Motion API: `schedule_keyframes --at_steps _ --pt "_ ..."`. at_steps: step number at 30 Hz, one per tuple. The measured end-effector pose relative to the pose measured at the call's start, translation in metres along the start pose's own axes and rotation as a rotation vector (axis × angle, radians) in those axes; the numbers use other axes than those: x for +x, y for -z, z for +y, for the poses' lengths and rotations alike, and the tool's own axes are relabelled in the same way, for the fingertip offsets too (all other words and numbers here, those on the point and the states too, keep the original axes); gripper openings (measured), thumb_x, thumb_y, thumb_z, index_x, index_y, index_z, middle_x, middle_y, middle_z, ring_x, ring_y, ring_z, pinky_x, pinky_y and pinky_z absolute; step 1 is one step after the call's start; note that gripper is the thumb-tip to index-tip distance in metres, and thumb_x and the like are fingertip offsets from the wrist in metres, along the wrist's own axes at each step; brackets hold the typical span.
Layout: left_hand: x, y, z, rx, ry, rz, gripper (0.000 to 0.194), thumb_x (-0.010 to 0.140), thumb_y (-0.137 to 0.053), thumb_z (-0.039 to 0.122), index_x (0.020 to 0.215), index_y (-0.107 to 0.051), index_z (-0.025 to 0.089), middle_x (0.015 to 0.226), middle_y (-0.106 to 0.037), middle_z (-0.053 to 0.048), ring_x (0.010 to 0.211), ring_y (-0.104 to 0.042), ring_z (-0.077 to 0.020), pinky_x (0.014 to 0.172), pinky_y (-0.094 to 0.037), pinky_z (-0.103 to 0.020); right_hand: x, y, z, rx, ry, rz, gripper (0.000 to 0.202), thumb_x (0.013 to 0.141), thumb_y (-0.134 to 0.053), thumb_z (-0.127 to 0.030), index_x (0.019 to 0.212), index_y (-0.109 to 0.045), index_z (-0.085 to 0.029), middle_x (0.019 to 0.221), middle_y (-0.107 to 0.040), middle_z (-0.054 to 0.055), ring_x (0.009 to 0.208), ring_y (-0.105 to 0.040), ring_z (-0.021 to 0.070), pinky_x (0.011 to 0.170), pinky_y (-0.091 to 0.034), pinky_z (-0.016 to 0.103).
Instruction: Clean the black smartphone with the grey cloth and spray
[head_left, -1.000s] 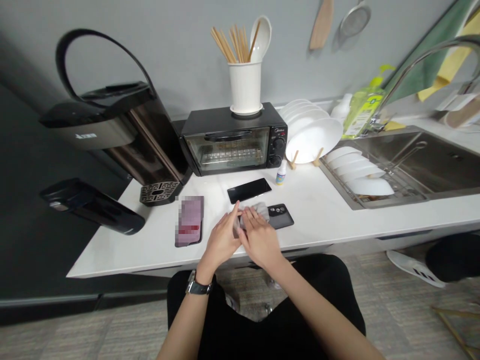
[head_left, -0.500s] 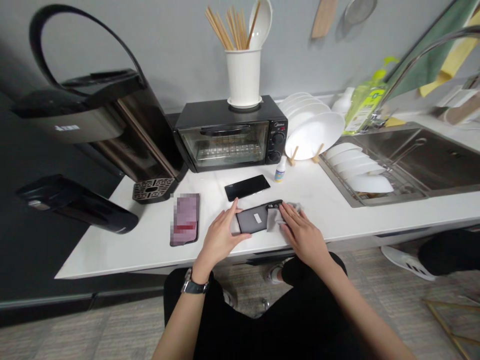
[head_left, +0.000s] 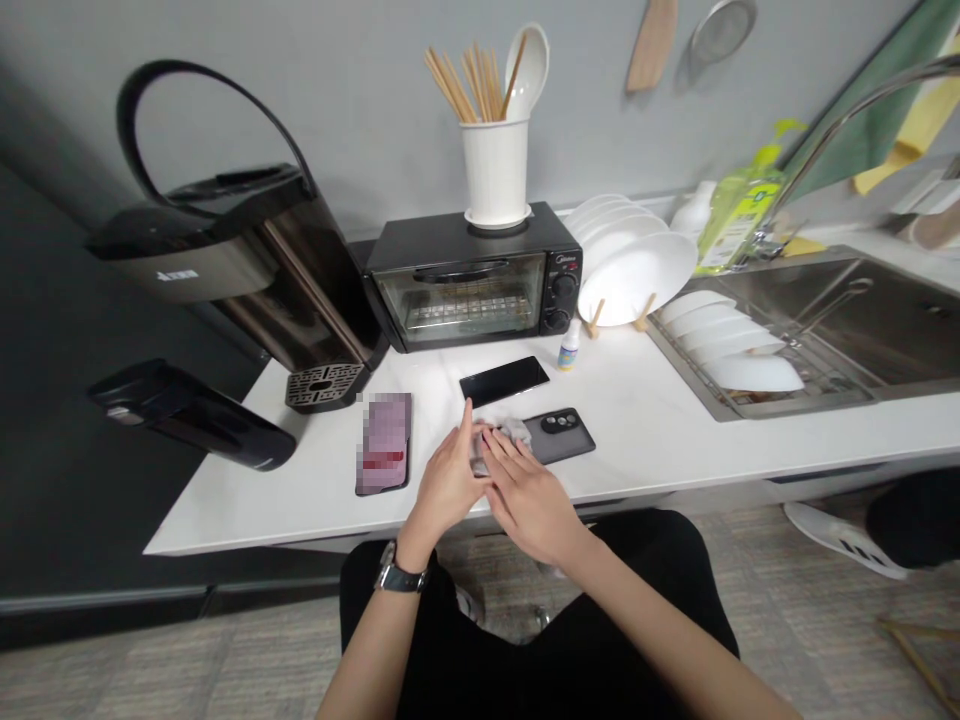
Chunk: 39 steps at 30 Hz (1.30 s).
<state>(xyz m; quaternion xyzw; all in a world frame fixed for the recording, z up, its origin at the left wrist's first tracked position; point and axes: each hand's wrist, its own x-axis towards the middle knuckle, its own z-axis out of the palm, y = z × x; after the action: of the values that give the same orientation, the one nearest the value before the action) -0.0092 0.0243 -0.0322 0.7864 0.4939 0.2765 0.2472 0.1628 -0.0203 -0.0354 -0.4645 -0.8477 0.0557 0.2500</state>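
A dark grey phone case [head_left: 568,441] with a camera cutout lies back up on the white counter, its left end covered by my hands and a crumpled grey cloth [head_left: 517,430]. My left hand [head_left: 447,482] holds that left end, index finger pointing away and thumb at the near side. Pressed on the cloth over the case is my right hand [head_left: 527,494], fingers together and nearly flat. Just behind them a black phone [head_left: 505,381] rests screen up, close to my left index fingertip. Left of my hands lies another phone [head_left: 386,445] with a pinkish, blurred screen.
A small white bottle [head_left: 569,347] stands behind the case. At the back are a toaster oven [head_left: 472,290], a utensil holder [head_left: 496,170] and racked plates [head_left: 637,275]. A water dispenser [head_left: 300,270] and dark flask [head_left: 199,420] stand left; the sink [head_left: 862,330] is right.
My right hand has slid left with the cloth, from the case's camera end to its left end beside my left hand. The camera end is now uncovered. The view has shifted slightly.
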Motion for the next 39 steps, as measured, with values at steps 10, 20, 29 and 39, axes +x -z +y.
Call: schedule_keyframes --at_steps 10,20,29,39 --pt "0.006 0.002 0.010 -0.013 -0.003 -0.015 0.124 0.074 -0.091 0.028 0.167 -0.009 0.035 0.140 -0.067 -0.007 0.136 -0.059 -0.0286 0.123 -0.034 -0.053 -0.056 0.042 0.089 -0.234 -0.262 0.049 0.054 0.110 -0.037 -0.035 0.160 -0.041 -0.016 0.167 -0.035 0.016 0.155 -0.033 0.0347 0.122 -0.035 0.062" --pt "0.005 -0.001 0.007 0.005 -0.031 0.001 0.123 0.077 -0.088 0.028 0.167 -0.005 0.032 0.143 -0.065 -0.010 0.135 -0.060 -0.0291 0.121 -0.039 -0.052 0.047 -0.006 0.035 -0.104 -0.314 0.085 0.047 0.108 -0.035 -0.023 0.146 -0.057 -0.005 0.155 -0.052 0.023 0.148 -0.046 0.0317 0.122 -0.037 0.053" --pt "0.005 -0.002 0.006 -0.011 0.020 0.000 0.130 0.074 -0.092 0.034 0.167 -0.002 0.035 0.145 -0.065 -0.007 0.138 -0.057 -0.0300 0.117 -0.043 -0.050 -0.018 0.017 0.042 -0.149 -0.326 0.177 0.052 0.109 -0.039 -0.034 0.153 -0.049 -0.009 0.162 -0.044 0.019 0.153 -0.038 0.0349 0.123 -0.034 0.058" --pt "0.001 -0.001 0.005 0.037 0.078 0.017 0.110 0.083 -0.081 0.025 0.168 -0.012 0.030 0.145 -0.063 -0.013 0.131 -0.063 -0.0306 0.109 -0.051 -0.047 0.003 0.008 0.001 -0.052 -0.087 0.010 0.056 0.107 -0.046 -0.045 0.151 -0.052 -0.011 0.156 -0.053 0.014 0.156 -0.033 0.0321 0.128 -0.019 0.061"
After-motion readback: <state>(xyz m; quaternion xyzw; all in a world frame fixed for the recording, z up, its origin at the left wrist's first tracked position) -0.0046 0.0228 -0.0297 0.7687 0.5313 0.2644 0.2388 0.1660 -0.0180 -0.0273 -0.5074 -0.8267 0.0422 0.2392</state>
